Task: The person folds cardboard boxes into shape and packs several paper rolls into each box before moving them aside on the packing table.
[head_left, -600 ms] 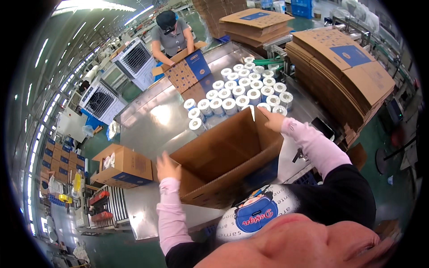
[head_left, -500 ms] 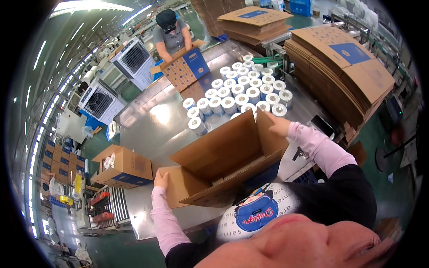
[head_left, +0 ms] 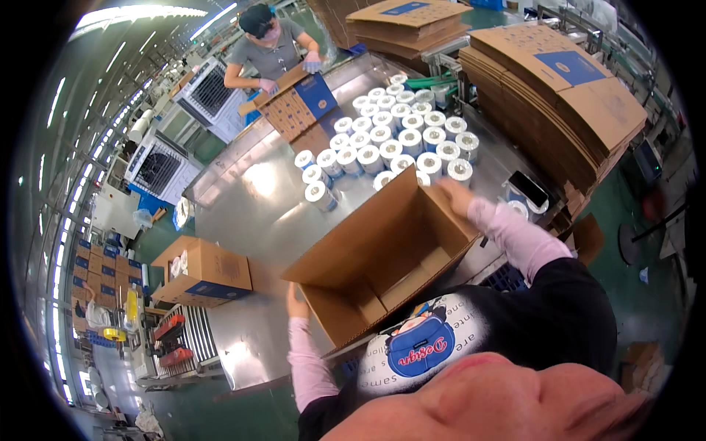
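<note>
A large open cardboard box lies on its side on the steel table, its opening toward me and its inside empty. My left hand presses against the box's near left corner flap. My right hand rests on the far right flap, next to the nearest rolls. Several white tape rolls stand in rows on the table just behind the box.
A person at the table's far end handles another cardboard box. Stacks of flat cartons rise at the right. A closed box sits on a conveyor to the left. A phone lies right of the rolls.
The box has been pulled closer to me and turned. My left hand slid down along the left flap to its near corner; my right hand stayed on the right flap.
</note>
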